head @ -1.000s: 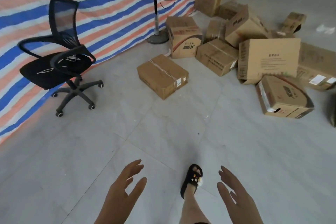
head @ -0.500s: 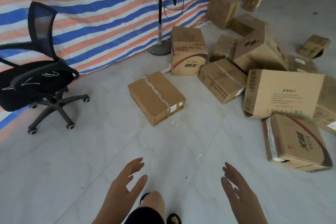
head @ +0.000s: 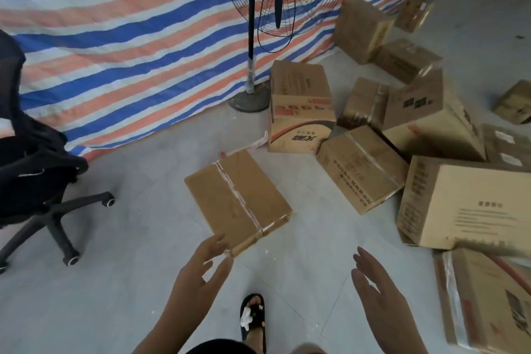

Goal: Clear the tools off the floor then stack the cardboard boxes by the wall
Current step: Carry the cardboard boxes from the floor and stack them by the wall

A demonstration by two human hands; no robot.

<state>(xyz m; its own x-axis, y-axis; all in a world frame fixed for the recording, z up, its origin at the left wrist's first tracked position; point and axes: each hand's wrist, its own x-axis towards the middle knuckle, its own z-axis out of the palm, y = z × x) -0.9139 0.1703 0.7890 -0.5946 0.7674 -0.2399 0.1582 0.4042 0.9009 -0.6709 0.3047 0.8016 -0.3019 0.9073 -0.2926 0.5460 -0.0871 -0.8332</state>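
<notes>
Head-worn camera looks forward and down, near the floor [head: 129,282].

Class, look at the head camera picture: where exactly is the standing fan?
The standing fan stands at top centre, against the striped tarp, with its round base just left of an upright cardboard box.

The floor [head: 138,282] carries a taped box [head: 235,198] just past my fingers [head: 214,243], more boxes [head: 362,167] beyond right.
</notes>
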